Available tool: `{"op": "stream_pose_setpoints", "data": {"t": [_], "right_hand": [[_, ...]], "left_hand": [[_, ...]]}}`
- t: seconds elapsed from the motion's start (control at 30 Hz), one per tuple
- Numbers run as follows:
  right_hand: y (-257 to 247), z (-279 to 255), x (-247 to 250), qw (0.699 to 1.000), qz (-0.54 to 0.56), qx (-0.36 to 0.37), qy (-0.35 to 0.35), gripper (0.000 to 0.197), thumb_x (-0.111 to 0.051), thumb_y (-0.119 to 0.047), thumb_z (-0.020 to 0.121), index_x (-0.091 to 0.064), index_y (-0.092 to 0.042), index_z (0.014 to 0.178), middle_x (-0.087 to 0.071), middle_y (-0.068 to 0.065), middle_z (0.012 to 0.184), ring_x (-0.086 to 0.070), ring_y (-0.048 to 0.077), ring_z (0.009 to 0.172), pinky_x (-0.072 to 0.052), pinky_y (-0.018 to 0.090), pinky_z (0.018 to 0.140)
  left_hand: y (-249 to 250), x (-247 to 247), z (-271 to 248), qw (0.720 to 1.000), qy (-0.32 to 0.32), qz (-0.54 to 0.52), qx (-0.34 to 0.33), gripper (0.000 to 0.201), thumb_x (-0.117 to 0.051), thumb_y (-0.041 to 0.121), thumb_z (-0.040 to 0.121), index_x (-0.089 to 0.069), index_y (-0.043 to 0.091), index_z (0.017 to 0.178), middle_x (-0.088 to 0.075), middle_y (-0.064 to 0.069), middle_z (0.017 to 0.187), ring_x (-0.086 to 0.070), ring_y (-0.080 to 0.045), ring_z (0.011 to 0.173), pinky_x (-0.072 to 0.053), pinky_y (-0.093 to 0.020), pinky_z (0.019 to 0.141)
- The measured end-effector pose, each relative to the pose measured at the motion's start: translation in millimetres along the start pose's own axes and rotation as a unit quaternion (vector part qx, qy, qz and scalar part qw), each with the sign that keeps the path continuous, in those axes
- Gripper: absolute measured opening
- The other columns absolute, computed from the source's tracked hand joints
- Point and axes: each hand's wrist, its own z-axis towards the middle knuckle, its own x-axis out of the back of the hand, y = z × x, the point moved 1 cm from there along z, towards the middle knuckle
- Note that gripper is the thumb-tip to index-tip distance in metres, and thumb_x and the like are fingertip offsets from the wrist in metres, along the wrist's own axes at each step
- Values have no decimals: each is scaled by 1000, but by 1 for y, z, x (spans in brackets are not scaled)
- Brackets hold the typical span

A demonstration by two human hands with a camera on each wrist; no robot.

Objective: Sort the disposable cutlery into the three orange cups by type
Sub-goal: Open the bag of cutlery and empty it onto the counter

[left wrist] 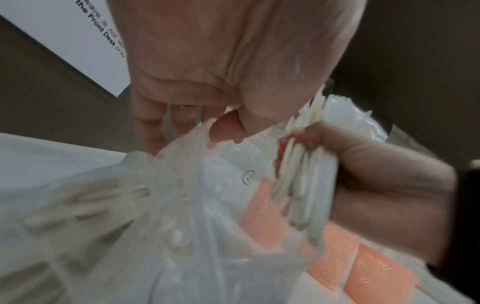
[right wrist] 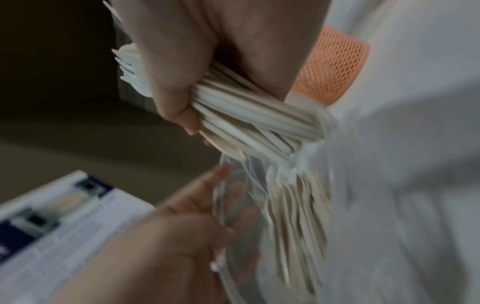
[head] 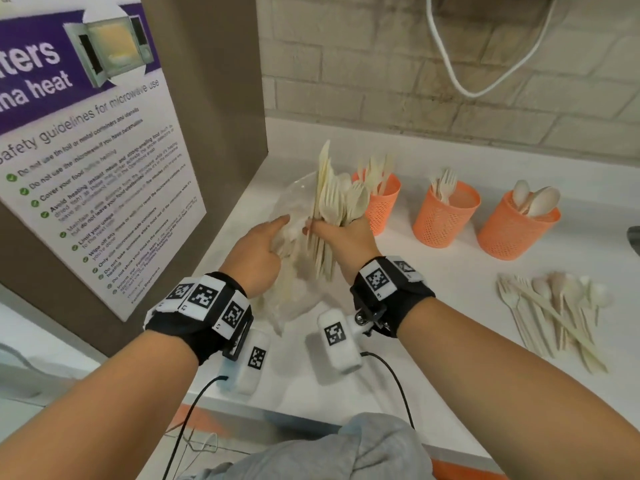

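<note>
Wrists first: the left hand [head: 258, 249] pinches the clear plastic bag [head: 294, 271] at its mouth, while just beside it the right hand [head: 341, 239] is fisted round a mixed bundle of cutlery [head: 337, 202], handles down in the bag. Pull straight up, bag pinned. Beyond the right hand stand the three orange cups [head: 446, 216]; loose cutlery [head: 554, 310] lies to its right.
</note>
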Motion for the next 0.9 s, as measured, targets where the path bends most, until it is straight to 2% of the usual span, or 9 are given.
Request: {"op": "stream_pose_setpoints", "data": {"t": [0.13, 0.27, 0.4, 0.5, 0.57, 0.63, 0.7, 0.8, 0.9], "right_hand": [[-15, -15, 58, 994, 86, -60, 19, 23, -68, 4, 78, -62, -6, 98, -65, 5, 76, -65, 19, 72, -53, 32, 68], [-10, -37, 138, 987, 22, -154, 45, 18, -62, 3, 85, -61, -9, 98, -63, 7, 76, -66, 17, 68, -55, 28, 59], [4, -48, 216, 949, -125, -280, 75, 35, -77, -18, 72, -64, -4, 100, -66, 18, 85, -64, 33, 82, -52, 43, 79], [7, -53, 260, 916, -205, -326, 111, 51, -81, -25, 67, -63, 0, 107, -64, 16, 91, -60, 30, 81, -50, 44, 81], [-5, -58, 273, 891, -267, -344, 125, 44, -77, -29, 73, -63, 0, 103, -61, 14, 83, -58, 26, 64, -54, 37, 66], [-18, -62, 285, 844, -369, -364, 137, 37, -71, -36, 78, -59, -2, 88, -52, 12, 64, -44, 22, 47, -37, 26, 47], [-23, -64, 295, 829, -396, -361, 161, 34, -66, -32, 83, -58, 0, 92, -49, 10, 61, -42, 21, 49, -31, 26, 47], [-19, -61, 302, 837, -378, -347, 189, 41, -63, -23, 85, -59, 7, 112, -62, 14, 78, -49, 23, 60, -35, 27, 52], [-15, -58, 299, 834, -386, -319, 232, 58, -65, -21, 84, -44, 4, 132, -56, 22, 123, -57, 35, 99, -43, 35, 74]], "left_hand": [[6, -15, 5, 998, 29, 32, 41, 62, -40, 2, 92, -23, 15, 151, -23, -6, 158, -23, -24, 144, -17, -32, 118], [15, -35, 10, 995, 44, 45, 71, 64, -44, 12, 93, -19, 14, 152, -18, -6, 159, -18, -27, 145, -15, -37, 119], [26, -50, 13, 994, 43, 53, 81, 64, -47, 14, 93, -21, 14, 151, -22, -7, 158, -20, -29, 144, -17, -38, 118], [31, -55, 13, 993, 48, 58, 90, 63, -48, 13, 92, -23, 12, 150, -27, -10, 155, -24, -31, 142, -18, -37, 115], [32, -56, 13, 992, 53, 57, 95, 63, -49, 14, 92, -25, 12, 150, -29, -10, 154, -25, -32, 141, -19, -39, 114], [35, -57, 11, 992, 61, 53, 98, 61, -49, 14, 92, -27, 12, 149, -32, -11, 153, -28, -33, 139, -22, -40, 113], [38, -58, 11, 992, 71, 45, 97, 58, -50, 13, 92, -31, 10, 146, -36, -12, 150, -32, -34, 137, -24, -39, 111], [40, -60, 11, 991, 78, 37, 101, 57, -50, 13, 92, -33, 9, 145, -37, -12, 149, -32, -33, 137, -24, -39, 111], [38, -61, 12, 991, 81, 28, 104, 59, -51, 12, 91, -31, 10, 147, -35, -11, 151, -30, -32, 139, -22, -38, 113]]}}
